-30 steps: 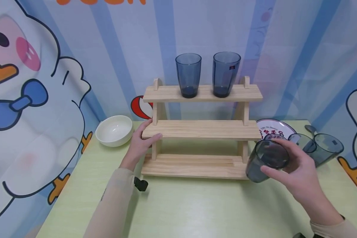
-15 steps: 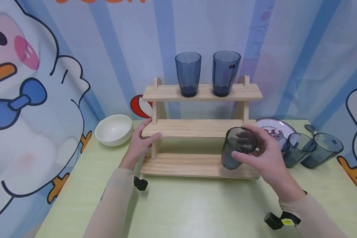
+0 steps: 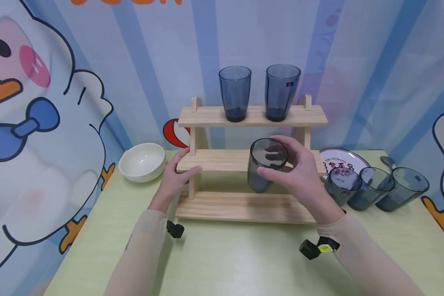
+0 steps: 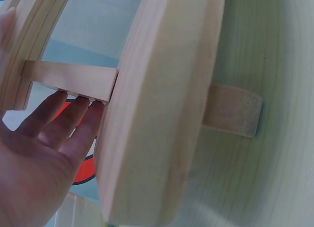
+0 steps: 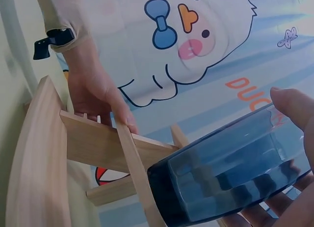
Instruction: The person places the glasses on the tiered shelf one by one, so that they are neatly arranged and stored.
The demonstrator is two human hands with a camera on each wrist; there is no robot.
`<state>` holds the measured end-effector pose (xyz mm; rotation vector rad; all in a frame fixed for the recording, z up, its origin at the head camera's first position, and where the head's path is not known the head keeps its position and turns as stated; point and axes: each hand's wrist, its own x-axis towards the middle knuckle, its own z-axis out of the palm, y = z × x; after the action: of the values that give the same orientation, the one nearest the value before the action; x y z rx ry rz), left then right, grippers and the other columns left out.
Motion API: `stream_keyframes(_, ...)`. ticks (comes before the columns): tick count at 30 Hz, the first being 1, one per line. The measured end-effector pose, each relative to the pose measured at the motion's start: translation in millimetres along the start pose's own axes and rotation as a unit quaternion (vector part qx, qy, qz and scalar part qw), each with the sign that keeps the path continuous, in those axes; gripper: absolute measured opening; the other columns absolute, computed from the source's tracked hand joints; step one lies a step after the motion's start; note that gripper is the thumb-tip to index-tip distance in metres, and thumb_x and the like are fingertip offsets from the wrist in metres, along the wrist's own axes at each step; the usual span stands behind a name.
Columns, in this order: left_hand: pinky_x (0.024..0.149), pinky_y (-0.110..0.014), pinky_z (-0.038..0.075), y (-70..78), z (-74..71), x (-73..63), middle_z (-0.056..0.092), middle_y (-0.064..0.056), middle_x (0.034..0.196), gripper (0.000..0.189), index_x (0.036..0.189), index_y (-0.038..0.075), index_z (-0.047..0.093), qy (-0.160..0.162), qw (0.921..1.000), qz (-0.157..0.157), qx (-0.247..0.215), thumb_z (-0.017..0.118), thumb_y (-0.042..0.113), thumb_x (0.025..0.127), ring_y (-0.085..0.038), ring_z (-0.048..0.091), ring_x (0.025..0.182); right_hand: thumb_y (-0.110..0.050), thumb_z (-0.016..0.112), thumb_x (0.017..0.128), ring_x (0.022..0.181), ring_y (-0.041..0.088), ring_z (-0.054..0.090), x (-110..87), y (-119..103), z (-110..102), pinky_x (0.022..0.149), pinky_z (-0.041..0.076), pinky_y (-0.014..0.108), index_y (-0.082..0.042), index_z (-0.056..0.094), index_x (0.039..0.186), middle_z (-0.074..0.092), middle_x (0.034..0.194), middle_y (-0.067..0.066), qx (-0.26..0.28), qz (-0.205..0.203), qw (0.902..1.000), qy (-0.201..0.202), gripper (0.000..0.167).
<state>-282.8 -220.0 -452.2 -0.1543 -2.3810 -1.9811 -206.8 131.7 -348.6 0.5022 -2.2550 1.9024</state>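
My right hand (image 3: 301, 172) holds a smoky blue glass tumbler (image 3: 257, 174) by its upper part, thumb on the near side and fingers round the far side. In the head view the tumbler overlaps the middle board of a three-tier wooden shelf (image 3: 222, 160); in the right wrist view its dark base (image 5: 164, 195) is close to the board's edge. My left hand (image 3: 174, 176) grips the left end of that middle board, and the left wrist view shows its fingertips (image 4: 95, 106) against the side upright. Two matching tumblers (image 3: 234, 94) stand upright on the top board.
Right of the shelf stand three more tumblers (image 3: 373, 189), beside a printed plate (image 3: 345, 158) and a spoon (image 3: 387, 160). A white bowl (image 3: 142, 162) sits at the back left of the pale green table (image 3: 237, 259). Behind hangs a cartoon duck curtain (image 3: 163, 49).
My right hand has carried the tumbler left and up, from the shelf's lower right to in front of the middle board. My left hand stays in place.
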Motion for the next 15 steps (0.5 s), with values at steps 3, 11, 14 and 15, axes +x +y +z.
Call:
stream_keyframes(3, 0.100, -0.047, 0.055, -0.2, -0.1, 0.8, 0.049, -0.010, 0.154, 0.076, 0.159, 0.035, 0.045, -0.001, 1.0000, 0.000, 0.002, 0.083, 0.031, 0.093, -0.033, 0.059, 0.125, -0.020, 0.090, 0.086, 0.118, 0.024, 0.064, 10.4, -2.5, 6.8, 0.087, 0.058, 0.032, -0.025, 0.058, 0.147, 0.065, 0.135, 0.008, 0.003, -0.003, 1.0000, -0.004, 0.069)
stream_keyframes(11, 0.101, -0.048, 0.055, 0.8, -0.3, 1.2, 0.048, -0.010, 0.155, 0.077, 0.160, 0.034, 0.045, -0.002, 1.0000, 0.002, 0.002, 0.083, 0.029, 0.093, -0.033, 0.058, 0.126, -0.017, 0.091, 0.083, 0.116, 0.024, 0.064, 34.5, -5.0, 24.8, 0.095, 0.056, 0.037, -0.018, 0.059, 0.147, 0.066, 0.132, 0.008, 0.025, -0.021, 0.9994, -0.004, 0.072)
stream_keyframes(14, 0.100, -0.048, 0.056, 1.4, 0.2, -0.1, 0.048, -0.010, 0.155, 0.078, 0.160, 0.034, 0.045, -0.001, 1.0000, -0.002, 0.004, 0.084, 0.030, 0.092, -0.033, 0.058, 0.126, -0.015, 0.091, 0.083, 0.114, 0.025, 0.065, 42.1, -2.6, 30.6, 0.097, 0.055, 0.039, -0.017, 0.059, 0.145, 0.067, 0.130, 0.007, 0.033, -0.033, 0.9989, -0.009, 0.070)
stream_keyframes(15, 0.100, -0.047, 0.056, 1.7, 0.4, -0.6, 0.048, -0.010, 0.155, 0.078, 0.160, 0.034, 0.044, -0.001, 1.0000, -0.002, 0.005, 0.084, 0.030, 0.092, -0.033, 0.058, 0.126, -0.015, 0.090, 0.083, 0.114, 0.025, 0.066, 44.5, -1.5, 32.3, 0.097, 0.055, 0.040, -0.017, 0.059, 0.145, 0.067, 0.129, 0.007, 0.032, -0.035, 0.9988, -0.010, 0.069)
